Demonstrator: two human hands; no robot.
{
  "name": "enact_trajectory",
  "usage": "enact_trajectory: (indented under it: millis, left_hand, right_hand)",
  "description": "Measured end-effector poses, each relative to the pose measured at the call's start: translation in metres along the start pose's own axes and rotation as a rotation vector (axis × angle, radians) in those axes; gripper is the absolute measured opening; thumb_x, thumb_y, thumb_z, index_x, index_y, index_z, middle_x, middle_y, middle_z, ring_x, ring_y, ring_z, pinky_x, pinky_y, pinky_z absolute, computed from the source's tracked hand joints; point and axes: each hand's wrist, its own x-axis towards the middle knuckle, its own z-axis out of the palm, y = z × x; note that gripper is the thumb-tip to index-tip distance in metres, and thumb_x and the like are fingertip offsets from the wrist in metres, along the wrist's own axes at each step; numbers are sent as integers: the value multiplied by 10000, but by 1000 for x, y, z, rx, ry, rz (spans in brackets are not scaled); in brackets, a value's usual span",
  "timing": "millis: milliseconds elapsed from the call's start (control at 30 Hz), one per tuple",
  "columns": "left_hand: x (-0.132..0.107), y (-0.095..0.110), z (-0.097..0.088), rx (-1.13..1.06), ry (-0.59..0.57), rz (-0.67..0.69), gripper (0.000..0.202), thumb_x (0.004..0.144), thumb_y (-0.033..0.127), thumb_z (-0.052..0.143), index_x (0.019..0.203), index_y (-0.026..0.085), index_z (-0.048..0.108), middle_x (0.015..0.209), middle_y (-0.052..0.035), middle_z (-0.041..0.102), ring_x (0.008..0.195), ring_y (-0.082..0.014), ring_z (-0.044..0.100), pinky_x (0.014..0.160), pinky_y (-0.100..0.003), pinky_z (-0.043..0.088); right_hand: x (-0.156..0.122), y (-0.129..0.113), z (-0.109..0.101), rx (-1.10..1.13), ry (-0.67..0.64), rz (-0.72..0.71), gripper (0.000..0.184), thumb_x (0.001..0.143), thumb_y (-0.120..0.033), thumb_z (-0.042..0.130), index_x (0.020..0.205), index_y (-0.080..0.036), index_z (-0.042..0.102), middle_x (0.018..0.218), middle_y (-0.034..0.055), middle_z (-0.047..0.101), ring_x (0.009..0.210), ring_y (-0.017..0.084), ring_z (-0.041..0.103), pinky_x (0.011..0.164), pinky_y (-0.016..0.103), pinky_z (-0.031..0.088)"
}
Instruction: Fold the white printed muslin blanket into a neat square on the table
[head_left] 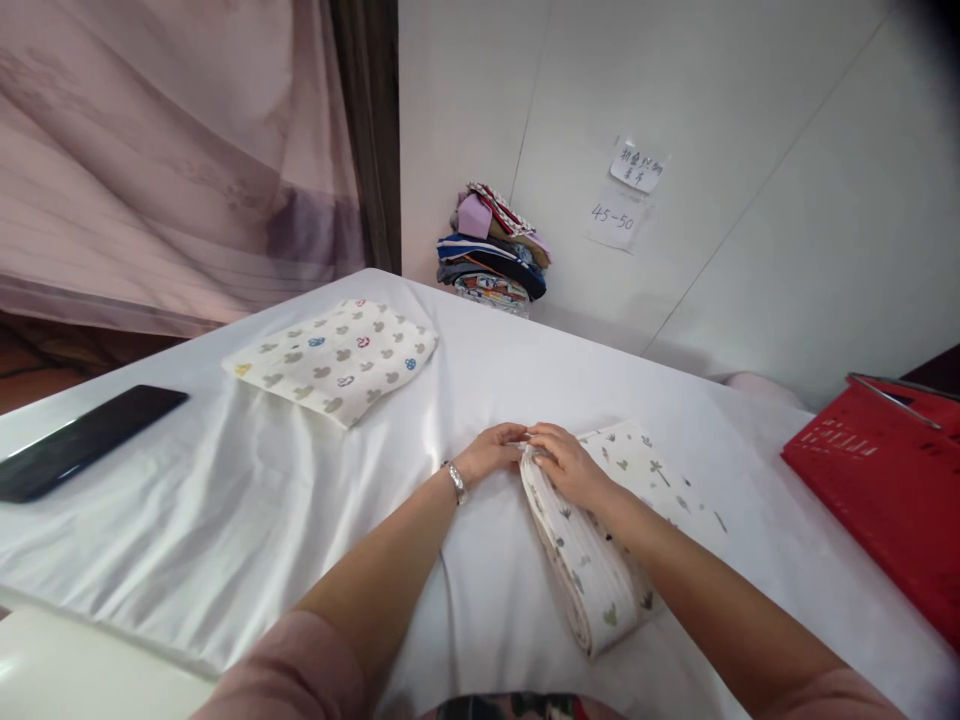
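A white cloth point(581, 575) printed with small plants lies folded into a thick, layered strip in front of me. Part of the same fabric spreads flat to its right. At the strip's far end, my right hand point(566, 465) grips the top from above with bent fingers. My left hand point(493, 455) closes on the far left corner, its fingertips meeting those of the right. The exact hold of the left fingertips is partly hidden. Farther left lies a flat folded cloth point(337, 360) with a mushroom print, apart from both hands.
The table point(300, 530) has a wrinkled white cover. A dark phone-like slab point(90, 440) lies at left, a red bag point(877, 470) at right. Several folded textiles point(495, 250) are stacked by the wall beyond the table. A pink curtain point(180, 150) hangs at left.
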Motion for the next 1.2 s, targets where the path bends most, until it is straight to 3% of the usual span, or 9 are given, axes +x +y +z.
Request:
enact_trajectory:
  millis: [167, 400, 633, 767, 833, 967, 1100, 1200]
  left_hand:
    - [-2, 4, 2, 45, 19, -15, 363, 652, 157, 638, 1008, 142, 570, 992, -76, 616, 773, -143, 580, 712, -301, 462]
    - [0, 1, -2, -41, 17, -43, 406, 669, 173, 638, 1063, 148, 539, 1187, -128, 527, 938, -195, 576, 768, -326, 488]
    - [1, -1, -2, -37, 39, -43, 362, 680, 175, 640, 1030, 146, 551, 1153, -125, 539, 895, -176, 579, 746, -311, 490]
    - [2, -3, -1, -15, 58, -23, 233, 672, 167, 621, 897, 138, 568, 1039, -92, 578, 782, -140, 584, 706, -299, 494]
    - [1, -3, 0, -2, 78, -14, 172, 645, 162, 626, 802, 140, 558, 1091, -91, 557, 765, -132, 581, 681, -290, 498]
    - [-2, 2, 0, 203, 89, -8, 118, 610, 174, 616, 704, 142, 552, 1140, -80, 524, 744, -132, 562, 580, -247, 479]
    - [-6, 11, -4, 604, 146, 88, 134, 660, 293, 576, 677, 161, 574, 822, -23, 568, 693, -135, 507, 544, -225, 412]
    - [-9, 16, -7, 744, 108, 89, 250, 672, 412, 577, 644, 164, 577, 663, 4, 530, 644, -132, 476, 565, -232, 380]
  right_hand:
    - [-1, 1, -2, -18, -41, 5, 249, 788, -116, 482, 1013, -200, 550, 1204, 80, 521, 1193, 198, 401, 1006, 439, 336]
    - [-4, -9, -1, -109, -5, -37, 218, 801, -101, 445, 975, -192, 541, 1224, 95, 503, 1243, 217, 342, 1013, 467, 321]
    - [-9, -13, -1, -108, 78, -75, 196, 819, -105, 416, 940, -195, 541, 1246, 95, 486, 1261, 218, 320, 1021, 469, 321]
    - [-10, -13, -3, -62, 98, -43, 151, 833, -115, 412, 881, -204, 523, 1229, 84, 497, 1256, 213, 330, 1015, 463, 328]
    - [-10, -13, -4, -50, 108, -39, 142, 838, -121, 408, 877, -208, 514, 1217, 84, 504, 1247, 215, 342, 1007, 466, 334]
    - [-12, -12, -3, -19, 135, -16, 118, 836, -132, 426, 857, -215, 508, 1173, 80, 529, 1215, 218, 381, 987, 461, 348]
    - [-13, -10, -1, 30, 145, 6, 93, 827, -137, 459, 827, -219, 504, 1082, 65, 566, 1142, 211, 442, 950, 436, 375]
    - [-13, -11, -1, 50, 153, 8, 99, 816, -125, 480, 821, -220, 506, 1004, 53, 584, 1059, 202, 486, 907, 407, 394]
